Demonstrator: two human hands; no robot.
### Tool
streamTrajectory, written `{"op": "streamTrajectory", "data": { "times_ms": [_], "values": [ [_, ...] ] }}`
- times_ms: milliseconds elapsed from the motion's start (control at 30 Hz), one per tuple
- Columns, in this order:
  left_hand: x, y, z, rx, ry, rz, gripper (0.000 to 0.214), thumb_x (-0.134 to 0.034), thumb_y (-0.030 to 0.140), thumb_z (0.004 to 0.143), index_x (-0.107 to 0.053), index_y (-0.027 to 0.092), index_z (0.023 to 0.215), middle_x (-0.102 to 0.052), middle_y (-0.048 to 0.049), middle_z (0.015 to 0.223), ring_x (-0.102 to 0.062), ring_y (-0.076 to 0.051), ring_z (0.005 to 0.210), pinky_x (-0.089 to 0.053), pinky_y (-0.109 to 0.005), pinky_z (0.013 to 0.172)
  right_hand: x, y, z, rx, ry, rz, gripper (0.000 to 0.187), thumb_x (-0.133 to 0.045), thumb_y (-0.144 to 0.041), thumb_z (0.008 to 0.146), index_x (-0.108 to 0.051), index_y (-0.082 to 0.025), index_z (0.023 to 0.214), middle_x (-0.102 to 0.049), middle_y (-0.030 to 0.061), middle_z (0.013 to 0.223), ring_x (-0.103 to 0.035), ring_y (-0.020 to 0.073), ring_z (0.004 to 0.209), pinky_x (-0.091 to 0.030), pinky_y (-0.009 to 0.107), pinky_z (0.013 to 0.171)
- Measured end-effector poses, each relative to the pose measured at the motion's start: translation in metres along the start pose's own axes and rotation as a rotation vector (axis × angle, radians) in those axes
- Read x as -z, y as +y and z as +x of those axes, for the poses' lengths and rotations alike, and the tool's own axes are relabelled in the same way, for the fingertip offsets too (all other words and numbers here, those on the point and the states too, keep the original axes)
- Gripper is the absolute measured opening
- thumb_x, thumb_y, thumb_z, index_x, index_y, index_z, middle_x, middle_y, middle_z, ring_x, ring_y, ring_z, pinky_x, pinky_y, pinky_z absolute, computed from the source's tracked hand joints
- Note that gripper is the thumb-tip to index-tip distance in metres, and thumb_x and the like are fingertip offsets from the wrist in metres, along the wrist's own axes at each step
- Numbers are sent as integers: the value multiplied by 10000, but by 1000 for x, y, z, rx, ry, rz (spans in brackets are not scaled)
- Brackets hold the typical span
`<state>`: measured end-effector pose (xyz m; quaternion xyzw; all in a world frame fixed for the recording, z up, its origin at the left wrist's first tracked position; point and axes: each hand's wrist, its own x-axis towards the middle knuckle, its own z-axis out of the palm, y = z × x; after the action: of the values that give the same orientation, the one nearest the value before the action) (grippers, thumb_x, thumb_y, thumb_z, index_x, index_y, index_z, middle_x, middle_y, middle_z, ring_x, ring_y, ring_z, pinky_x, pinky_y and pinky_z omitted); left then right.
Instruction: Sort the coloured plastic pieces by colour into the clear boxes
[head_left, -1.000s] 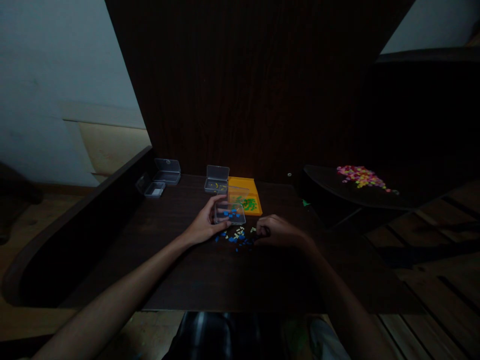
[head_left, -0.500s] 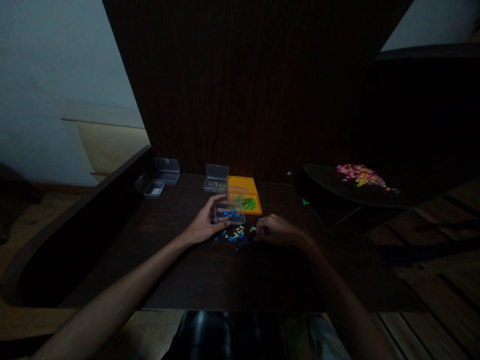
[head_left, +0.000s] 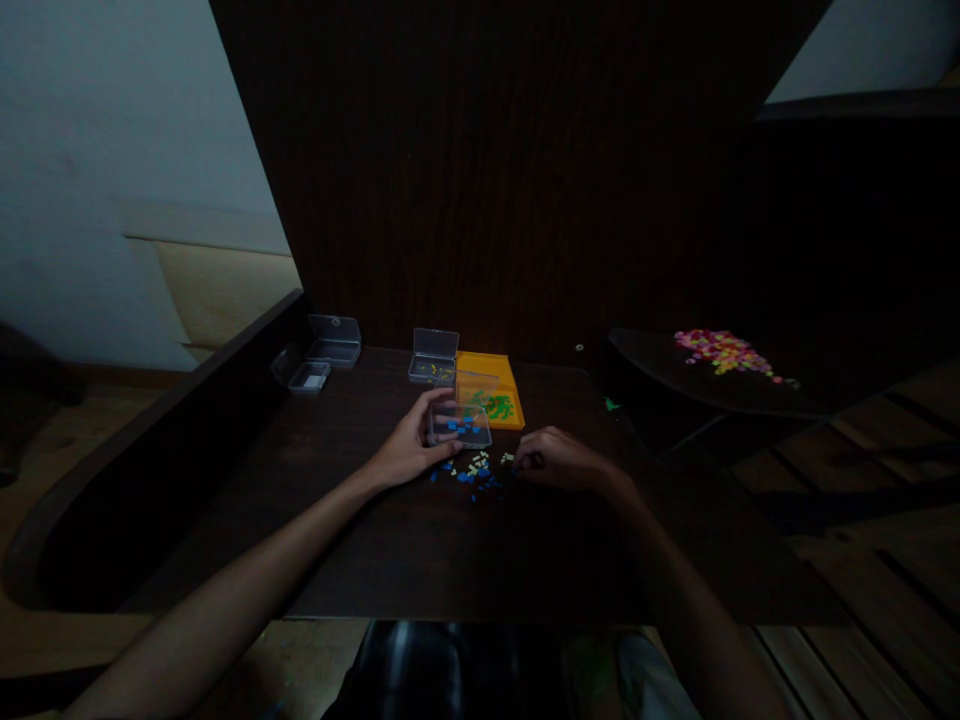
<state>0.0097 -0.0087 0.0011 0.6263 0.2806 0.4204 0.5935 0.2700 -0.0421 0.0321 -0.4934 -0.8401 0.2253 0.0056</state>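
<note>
My left hand (head_left: 415, 440) is wrapped round the left side of a clear plastic box (head_left: 480, 441), whose lid stands up. Several blue pieces (head_left: 463, 426) lie in this box. Just in front of it, a loose scatter of blue pieces (head_left: 487, 480) and pale yellow pieces (head_left: 478, 464) covers a patch of the dark table. My right hand (head_left: 551, 458) rests at the right edge of that scatter, its fingers curled together. What they pinch, if anything, is hidden. Behind the clear box sits an open orange case (head_left: 514, 408) with green pieces (head_left: 493, 405) inside.
An open clear box (head_left: 433, 345) with yellow bits stands left of the orange case. Two more open clear boxes (head_left: 334, 350) (head_left: 309, 377) are at the back left. A heap of pink and yellow pieces (head_left: 724, 352) lies on a side shelf. A green scrap (head_left: 611, 404) lies right.
My right hand has shifted very slightly, its fingers now a little lower beside the scatter. My left hand still holds the clear box in the same place.
</note>
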Motion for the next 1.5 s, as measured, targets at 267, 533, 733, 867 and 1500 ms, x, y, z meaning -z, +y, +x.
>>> {"op": "streamTrajectory", "data": {
  "times_ms": [267,533,733,867,1500],
  "values": [
    [2,-5,1,-6,-21,-5,679,-773,232,710,-418,246,1289,-492,-112,1290,-589,-237,1098,-512,-470,954,-1,0,2,59,-6,-2,125,-613,-178,800,-728,-171,850,-681,27,822,-595,123,706,-375,217,631],
    [1,-1,1,0,-18,-1,676,-773,230,710,-413,233,1281,-496,-109,1277,-580,-248,1127,-509,-469,961,-13,-4,4,-70,8,-84,114,-591,-190,777,-632,-187,884,-643,19,868,-554,143,769,-313,234,642],
    [1,-1,0,2,-18,5,673,-766,230,714,-413,241,1287,-493,-104,1280,-573,-254,1139,-501,-481,970,-21,-3,4,-82,10,-133,115,-572,-267,818,-583,-195,907,-623,41,926,-548,169,828,-303,249,659],
    [1,-2,0,-1,-21,-4,677,-765,223,710,-418,241,1291,-485,-108,1302,-571,-254,1145,-504,-467,967,-16,-3,4,-84,32,-103,90,-568,-251,820,-580,-186,881,-612,28,869,-534,153,776,-306,242,641],
    [-5,-4,-2,-8,-112,-72,697,-761,187,708,-401,240,1303,-550,-110,1237,-615,-229,1071,-505,-420,935,22,-51,45,82,162,-65,154,-583,-247,849,-599,-172,983,-590,-2,778,-490,114,657,-316,218,612]
  ]
}}
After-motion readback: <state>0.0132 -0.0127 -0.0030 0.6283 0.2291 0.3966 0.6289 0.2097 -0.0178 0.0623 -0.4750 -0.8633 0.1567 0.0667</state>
